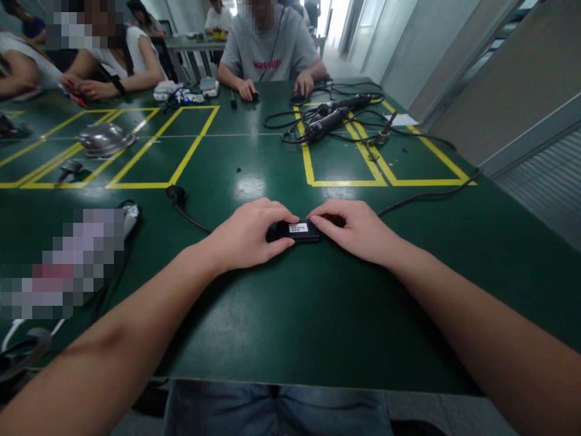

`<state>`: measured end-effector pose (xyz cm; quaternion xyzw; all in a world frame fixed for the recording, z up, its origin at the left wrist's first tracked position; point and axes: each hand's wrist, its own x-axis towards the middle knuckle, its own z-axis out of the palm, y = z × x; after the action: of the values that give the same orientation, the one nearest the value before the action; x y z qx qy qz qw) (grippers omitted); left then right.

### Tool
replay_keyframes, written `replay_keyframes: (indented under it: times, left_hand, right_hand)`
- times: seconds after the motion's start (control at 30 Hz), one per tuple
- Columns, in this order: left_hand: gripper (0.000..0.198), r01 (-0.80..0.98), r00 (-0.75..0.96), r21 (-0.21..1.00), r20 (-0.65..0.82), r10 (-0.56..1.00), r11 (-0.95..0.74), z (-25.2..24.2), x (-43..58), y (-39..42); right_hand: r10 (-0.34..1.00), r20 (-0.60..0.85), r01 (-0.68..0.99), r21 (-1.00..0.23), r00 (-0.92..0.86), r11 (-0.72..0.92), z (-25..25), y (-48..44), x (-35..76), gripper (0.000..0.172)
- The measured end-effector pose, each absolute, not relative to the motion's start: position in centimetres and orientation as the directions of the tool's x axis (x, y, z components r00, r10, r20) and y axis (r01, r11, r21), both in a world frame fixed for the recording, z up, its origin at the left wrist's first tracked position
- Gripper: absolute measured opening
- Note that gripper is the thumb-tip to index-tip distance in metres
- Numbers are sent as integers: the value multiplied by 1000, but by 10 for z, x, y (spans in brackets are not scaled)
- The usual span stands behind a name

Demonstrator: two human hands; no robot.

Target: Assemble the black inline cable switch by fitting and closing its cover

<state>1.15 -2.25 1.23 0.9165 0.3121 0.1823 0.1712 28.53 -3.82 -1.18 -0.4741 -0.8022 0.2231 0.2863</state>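
Observation:
A small black power adapter with a white printed label lies on the green table in front of me. My left hand grips its left end, thumb at the near edge and fingers at the far edge. At the other end, my right hand has thumb and forefinger pinched on the adapter's right side. A black cord with a round plug runs toward my left hand and disappears behind it. Another black cable comes out beyond my right hand; how either cord joins the adapter is hidden.
Black cylindrical tools with tangled cables lie at the far right among yellow tape lines. A metal bowl sits far left; nearer, a blurred pale object lies beside cords. Across the table, a person handles small dark items.

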Motion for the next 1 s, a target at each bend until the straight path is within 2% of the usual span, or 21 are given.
replay_keyframes:
  times: [0.23, 0.57, 0.73, 1.0]
  left_hand:
    - [34, 558, 740, 381, 173, 650, -737, 14, 16, -24]
    - [23, 550, 767, 297, 190, 613, -781, 14, 20, -29]
    - [23, 551, 768, 292, 189, 612, -782, 14, 21, -29]
    - [29, 558, 744, 361, 182, 643, -748, 10, 18, -30]
  right_hand:
    - [893, 242, 667, -598, -380, 446, -8, -39, 284, 24]
    - [811, 359, 689, -430, -462, 583, -5, -46, 280, 21]
    - [802, 377, 665, -451, -463, 596, -9, -49, 278, 28]
    - [808, 342, 640, -492, -481, 590, -9, -49, 282, 25]
